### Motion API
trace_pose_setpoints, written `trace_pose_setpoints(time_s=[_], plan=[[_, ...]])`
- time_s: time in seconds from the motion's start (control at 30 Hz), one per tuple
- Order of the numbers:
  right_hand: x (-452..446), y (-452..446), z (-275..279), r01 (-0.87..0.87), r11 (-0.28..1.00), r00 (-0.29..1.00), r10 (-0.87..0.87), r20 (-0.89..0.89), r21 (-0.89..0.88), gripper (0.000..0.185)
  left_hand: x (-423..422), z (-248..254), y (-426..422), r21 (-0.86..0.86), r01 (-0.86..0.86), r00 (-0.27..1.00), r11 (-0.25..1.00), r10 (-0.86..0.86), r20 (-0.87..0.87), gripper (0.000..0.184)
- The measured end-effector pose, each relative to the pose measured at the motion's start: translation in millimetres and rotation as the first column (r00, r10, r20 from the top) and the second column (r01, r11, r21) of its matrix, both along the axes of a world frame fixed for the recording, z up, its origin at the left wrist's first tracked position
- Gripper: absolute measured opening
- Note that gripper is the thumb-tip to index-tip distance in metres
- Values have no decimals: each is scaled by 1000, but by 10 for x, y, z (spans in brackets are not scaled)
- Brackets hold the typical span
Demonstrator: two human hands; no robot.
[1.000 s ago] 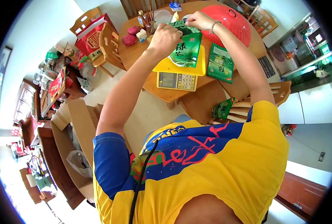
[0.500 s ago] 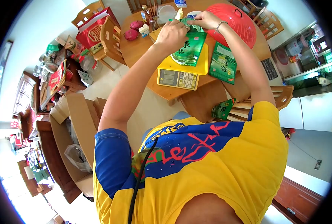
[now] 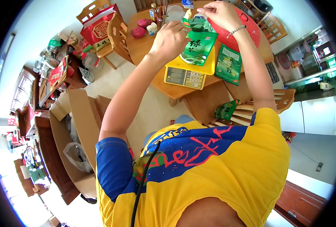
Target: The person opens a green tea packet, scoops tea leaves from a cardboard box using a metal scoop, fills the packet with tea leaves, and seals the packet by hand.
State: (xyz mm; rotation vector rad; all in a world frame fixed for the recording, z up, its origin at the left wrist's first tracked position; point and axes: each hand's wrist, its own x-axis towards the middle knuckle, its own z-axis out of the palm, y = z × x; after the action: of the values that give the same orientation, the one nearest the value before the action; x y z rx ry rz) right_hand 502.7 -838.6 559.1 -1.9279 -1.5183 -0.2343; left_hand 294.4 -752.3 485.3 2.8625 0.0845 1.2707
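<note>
A green tea bag (image 3: 199,47) with dark Chinese characters stands tilted on the yellow pan (image 3: 210,64) of a digital scale (image 3: 185,77). My left hand (image 3: 170,41), with a ring on it, is at the bag's upper left edge. Its fingers are curled in against the edge, their tips partly hidden. Above and right of the bag, apart from it, is my right hand (image 3: 222,16) with a bracelet at the wrist. Thumb and fingers come together there; anything between them is too small to make out. The bag's top looks crumpled.
Another green bag (image 3: 228,64) lies right of the scale, beside a red mesh food cover (image 3: 247,36). Pink dragon fruits (image 3: 139,31) and a small white bottle (image 3: 151,28) stand at the left. A further green bag (image 3: 226,109) rests on a chair (image 3: 285,102). A cardboard box (image 3: 83,128) is at left.
My right hand has come off the bag's top and risen up and right. My left hand has shifted slightly down, staying beside the bag. The view has shifted a little.
</note>
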Motion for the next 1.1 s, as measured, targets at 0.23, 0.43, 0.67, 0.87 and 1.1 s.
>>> trace_pose_setpoints(time_s=[0.23, 0.43, 0.67, 0.87, 1.1], plan=[[-1414, 251, -161, -312, 947, 937, 320, 144, -75, 33, -1147, -310, 159, -139, -65, 997, 988, 69, 20, 21], [-3157, 850, -830, -608, 746, 787, 611, -84, -271, 28, -3013, -891, 104, -365, -481, 876, 797, 457, -155, 25], [-5818, 1053, -1775, -842, 290, 456, 832, -315, -455, 30, -5799, -1754, -563, -643, -740, 516, 195, 778, -358, 31], [-7255, 1016, -2226, -811, 93, 365, 851, -377, -577, 33, -6967, -2232, -1195, -719, -681, 282, -142, 854, -436, 29], [-8127, 1197, -2843, -786, 33, 329, 868, -372, -618, 31, -7453, -2655, -1320, -907, -316, 177, -277, 923, -343, 27]])
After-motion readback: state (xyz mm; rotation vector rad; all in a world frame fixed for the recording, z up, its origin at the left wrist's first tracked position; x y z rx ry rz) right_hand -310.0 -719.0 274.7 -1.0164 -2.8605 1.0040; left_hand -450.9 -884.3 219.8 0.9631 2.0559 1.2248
